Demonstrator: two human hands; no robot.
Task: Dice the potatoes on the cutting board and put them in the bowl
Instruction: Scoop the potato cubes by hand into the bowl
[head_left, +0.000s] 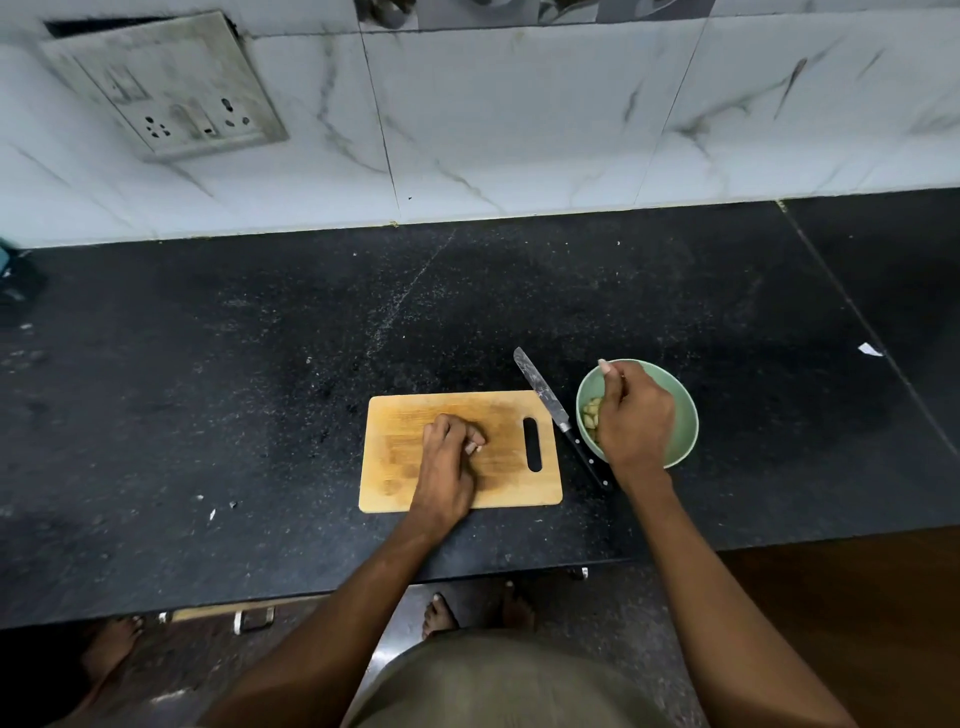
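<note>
A wooden cutting board with a handle slot lies on the black counter. My left hand rests on its middle, fingers curled into a loose fist around small pale potato pieces at the fingertips. No other potato shows on the board. A pale green bowl stands right of the board with diced potato inside. My right hand hovers over the bowl, palm down, index finger raised toward the far rim, fingers loose with nothing seen in them. The hand hides much of the bowl's inside.
A black-handled knife lies on the counter between board and bowl, tip pointing away from me. A tiled wall with a socket plate stands behind. The counter's front edge runs just below the board; bare feet show on the floor.
</note>
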